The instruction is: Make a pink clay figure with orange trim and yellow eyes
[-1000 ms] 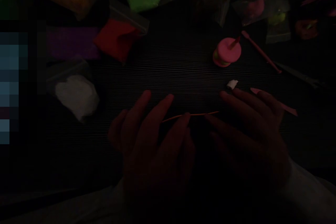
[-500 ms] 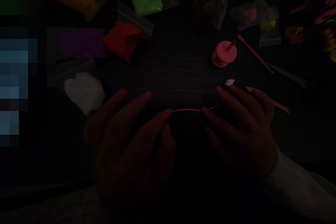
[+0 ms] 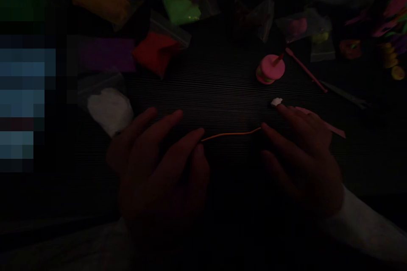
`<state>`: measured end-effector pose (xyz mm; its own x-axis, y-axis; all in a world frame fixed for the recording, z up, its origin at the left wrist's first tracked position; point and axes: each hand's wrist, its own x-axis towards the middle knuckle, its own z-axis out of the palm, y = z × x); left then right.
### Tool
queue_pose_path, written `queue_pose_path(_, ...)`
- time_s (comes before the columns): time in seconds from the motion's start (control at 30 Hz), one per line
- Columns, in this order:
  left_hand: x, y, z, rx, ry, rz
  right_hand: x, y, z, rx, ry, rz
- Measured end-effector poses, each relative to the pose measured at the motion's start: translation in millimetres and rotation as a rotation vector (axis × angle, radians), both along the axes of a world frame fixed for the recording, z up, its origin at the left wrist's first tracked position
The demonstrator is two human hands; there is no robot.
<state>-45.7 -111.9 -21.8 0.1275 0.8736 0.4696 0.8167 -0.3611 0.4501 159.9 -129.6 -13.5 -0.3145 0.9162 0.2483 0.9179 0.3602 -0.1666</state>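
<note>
The scene is very dark. A thin orange clay strand (image 3: 232, 134) lies on the dark ribbed table (image 3: 216, 89) between my hands. My left hand (image 3: 159, 165) lies flat with fingers stretched out, a fingertip touching the strand's left end. My right hand (image 3: 302, 156) also lies flat with fingers spread, a fingertip at the strand's right end. A small white clay bit (image 3: 276, 102) sits just beyond my right fingers. A pink modelling tool (image 3: 330, 127) lies partly under that hand.
A pink clay spool shape (image 3: 270, 70) with a stick stands further back. Bags of clay lie around: white (image 3: 110, 110), red (image 3: 155, 53), purple (image 3: 106, 54), green (image 3: 181, 8), orange (image 3: 98, 2). A long pink tool (image 3: 305, 70) lies at right.
My hands have moved apart along the strand, the right one sliding rightward. More of the strand shows now and it looks longer and slightly wavy. The view has shifted a little.
</note>
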Motion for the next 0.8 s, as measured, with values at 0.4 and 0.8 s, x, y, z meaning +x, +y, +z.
queue_pose_path(0.4, -1, 1, 3.2, -0.129, 0.048, -0.015, -5, -8, -4.1, -0.071, -0.168, -0.068)
queue_pose_path(0.8, -4, -2, 0.3, -0.125, 0.039, -0.009, -7, -11, -4.3, -0.077, -0.166, -0.089)
